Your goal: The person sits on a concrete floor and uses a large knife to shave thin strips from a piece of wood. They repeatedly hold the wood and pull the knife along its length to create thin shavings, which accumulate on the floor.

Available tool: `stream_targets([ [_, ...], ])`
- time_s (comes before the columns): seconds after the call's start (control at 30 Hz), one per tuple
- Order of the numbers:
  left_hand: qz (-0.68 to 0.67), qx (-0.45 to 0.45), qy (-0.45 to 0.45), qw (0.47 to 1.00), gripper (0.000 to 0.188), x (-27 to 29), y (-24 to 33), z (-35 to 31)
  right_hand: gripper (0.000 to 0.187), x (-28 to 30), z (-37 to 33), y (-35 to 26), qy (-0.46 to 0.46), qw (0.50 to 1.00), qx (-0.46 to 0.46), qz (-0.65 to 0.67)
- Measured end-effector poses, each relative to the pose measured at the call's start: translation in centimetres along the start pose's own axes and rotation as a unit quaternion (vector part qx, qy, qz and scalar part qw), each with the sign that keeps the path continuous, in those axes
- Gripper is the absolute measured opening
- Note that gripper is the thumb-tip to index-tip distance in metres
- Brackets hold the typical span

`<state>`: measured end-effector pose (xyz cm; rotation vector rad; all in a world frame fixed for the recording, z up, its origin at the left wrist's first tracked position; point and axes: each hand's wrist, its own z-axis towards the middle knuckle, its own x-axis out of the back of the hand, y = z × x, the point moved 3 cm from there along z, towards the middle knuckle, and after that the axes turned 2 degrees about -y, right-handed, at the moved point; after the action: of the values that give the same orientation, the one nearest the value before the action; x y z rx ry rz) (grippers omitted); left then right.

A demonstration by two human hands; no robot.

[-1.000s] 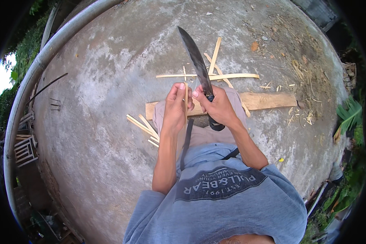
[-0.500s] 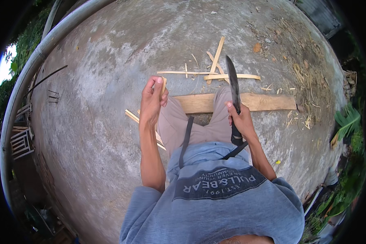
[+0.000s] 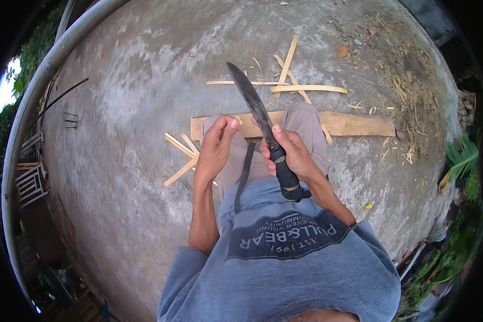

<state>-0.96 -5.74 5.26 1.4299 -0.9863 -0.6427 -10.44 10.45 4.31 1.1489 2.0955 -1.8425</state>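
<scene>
My right hand [image 3: 291,154] is wrapped round the black handle of a large knife [image 3: 252,102]. The long dark blade slants up and to the left, over my lap. My left hand [image 3: 216,144] is pinched on a small pale wood piece [image 3: 238,121], mostly hidden by the fingers. It is above my left knee, a little left of the blade and apart from it. Beyond my hands, a flat wooden plank [image 3: 354,124] lies crosswise on the ground, partly covered by my knees.
Pale split strips [image 3: 310,89] lie crossed on the concrete floor [image 3: 129,107] beyond the plank. More strips [image 3: 180,170] lie beside my left leg. Shavings and dry debris [image 3: 408,104] are scattered at the right. A curved metal pipe [image 3: 43,70] runs along the left.
My right hand has moved left with the knife, whose blade now leans left instead of standing nearly upright. My left hand has come lower and toward the middle with the wood piece.
</scene>
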Motion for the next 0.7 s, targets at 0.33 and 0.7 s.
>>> stream_targets([
  [0.33,-0.129,0.039,-0.073,0.988,0.021,-0.6,-0.6,-0.2,0.055,-1.5,-0.7,-0.1,-0.051,0.999,0.007,0.015],
  [0.7,-0.174,0.024,-0.072,0.982,0.022,-0.9,-0.9,-0.2,0.061,-2.0,-1.2,-0.7,-0.045,0.999,-0.003,0.009],
])
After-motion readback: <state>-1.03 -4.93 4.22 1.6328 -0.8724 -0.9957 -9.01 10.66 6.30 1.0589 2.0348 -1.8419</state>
